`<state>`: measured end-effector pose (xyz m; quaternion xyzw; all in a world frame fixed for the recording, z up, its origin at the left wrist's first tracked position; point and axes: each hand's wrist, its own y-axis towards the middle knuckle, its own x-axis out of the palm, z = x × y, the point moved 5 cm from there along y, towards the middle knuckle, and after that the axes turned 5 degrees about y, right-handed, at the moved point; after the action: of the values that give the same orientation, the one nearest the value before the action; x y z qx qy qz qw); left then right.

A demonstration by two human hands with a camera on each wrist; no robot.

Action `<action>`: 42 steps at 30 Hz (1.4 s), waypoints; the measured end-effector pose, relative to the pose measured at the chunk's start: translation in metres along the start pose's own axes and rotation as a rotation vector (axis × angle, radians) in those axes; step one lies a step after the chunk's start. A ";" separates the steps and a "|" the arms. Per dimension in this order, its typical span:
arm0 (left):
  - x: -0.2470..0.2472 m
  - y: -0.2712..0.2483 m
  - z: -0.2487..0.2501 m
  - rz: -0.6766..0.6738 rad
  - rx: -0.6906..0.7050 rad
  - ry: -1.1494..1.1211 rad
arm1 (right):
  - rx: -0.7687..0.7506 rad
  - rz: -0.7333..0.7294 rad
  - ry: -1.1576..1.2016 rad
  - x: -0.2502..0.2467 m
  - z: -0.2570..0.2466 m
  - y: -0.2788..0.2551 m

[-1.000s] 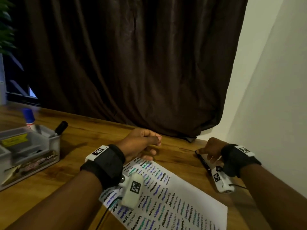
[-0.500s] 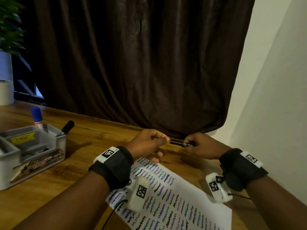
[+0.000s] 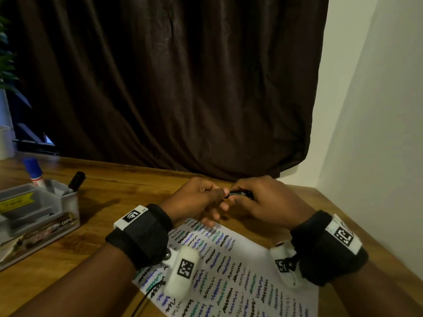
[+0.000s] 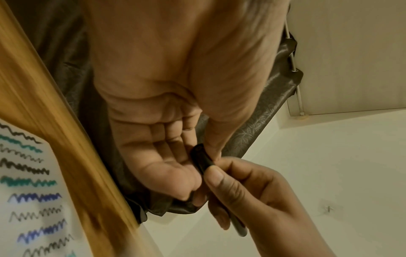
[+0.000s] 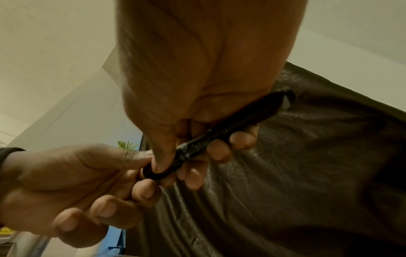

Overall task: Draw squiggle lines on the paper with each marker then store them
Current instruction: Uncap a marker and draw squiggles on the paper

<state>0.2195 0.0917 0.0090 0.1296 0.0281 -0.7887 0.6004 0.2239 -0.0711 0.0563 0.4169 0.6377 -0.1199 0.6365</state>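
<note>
A black marker (image 3: pixel 238 193) is held level between both hands, just above the far edge of the paper (image 3: pixel 242 268). My right hand (image 3: pixel 248 197) grips its barrel (image 5: pixel 222 138) with curled fingers. My left hand (image 3: pixel 217 195) pinches the cap end (image 4: pixel 200 159) between thumb and fingers. The white paper lies on the wooden table (image 3: pixel 119 193) and is covered with several rows of black, blue and teal squiggles. Most of the marker is hidden inside the two hands in the head view.
A grey organiser tray (image 3: pixel 43 209) stands at the left with a black marker (image 3: pixel 76 180) and a blue-capped glue stick (image 3: pixel 34 169) upright in it. A dark curtain (image 3: pixel 183 88) hangs behind the table. A white wall (image 3: pixel 377 156) runs along the right side.
My right hand lifted the black marker from the table at the right and carried it left to my left hand. Both hands now hold it.
</note>
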 end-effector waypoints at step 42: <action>-0.002 -0.002 0.008 0.105 0.119 -0.127 | 0.103 0.090 -0.043 -0.013 -0.004 -0.018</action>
<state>0.2173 0.0926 0.0169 0.1158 -0.0637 -0.7629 0.6328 0.2066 -0.0847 0.0615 0.4747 0.5973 -0.1328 0.6326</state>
